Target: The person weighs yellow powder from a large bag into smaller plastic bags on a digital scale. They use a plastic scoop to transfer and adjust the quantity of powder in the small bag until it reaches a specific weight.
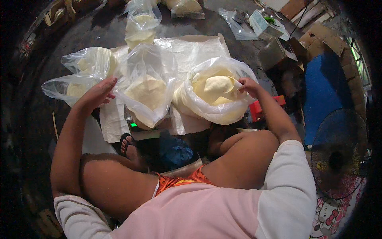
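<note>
My right hand [249,87] grips the edge of a pale scoop [219,84] heaped with cream-coloured powder, inside a large open plastic sack [222,115] of the same powder. My left hand [100,93] is beside the rim of a clear plastic bag [146,97] partly filled with powder; whether the fingers pinch the film is not plain. That bag stands over a scale with a lit green display [134,125]. Two smaller clear bags of powder, an upper one [100,61] and a lower one [76,89], lie to the left. Another filled bag [141,28] stands behind.
A whitish sheet [194,49] lies under the bags. Right of the sack are a red object [257,111], an open cardboard box [273,53], a blue panel [320,89] and a fan [337,155]. A blue plastic bag [177,154] lies between my legs. Another powder bag [186,9] is at the back.
</note>
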Available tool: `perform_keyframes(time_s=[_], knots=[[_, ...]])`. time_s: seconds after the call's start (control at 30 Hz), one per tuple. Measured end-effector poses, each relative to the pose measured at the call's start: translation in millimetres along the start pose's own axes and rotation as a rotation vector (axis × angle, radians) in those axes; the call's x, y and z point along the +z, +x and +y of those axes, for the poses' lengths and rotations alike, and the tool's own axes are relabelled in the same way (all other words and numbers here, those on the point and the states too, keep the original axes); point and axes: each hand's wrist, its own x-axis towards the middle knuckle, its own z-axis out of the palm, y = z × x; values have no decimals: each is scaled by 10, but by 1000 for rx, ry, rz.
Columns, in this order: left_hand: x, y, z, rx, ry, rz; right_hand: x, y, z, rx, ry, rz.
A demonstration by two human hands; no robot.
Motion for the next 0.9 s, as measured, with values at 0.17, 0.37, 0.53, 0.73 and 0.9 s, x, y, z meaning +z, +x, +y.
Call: perform_keyframes(time_s=[0.17, 0.37, 0.53, 0.73, 0.9], knots=[[-73, 253, -191, 36, 61, -89, -124, -164, -92, -60, 119, 30], [11, 123, -46, 76, 63, -94, -79, -335, -424, -188, 172, 48], [-15, 91, -92, 103, 101, -80, 310, -413, -1252, -300, 122, 72], [-45, 134, -79, 118, 157, -160, 1433, -571, -2504, -495, -451, 209], [-57, 181, -178, 112, 137, -148, 2627, -433, -2696, -1163, -1292, 460]])
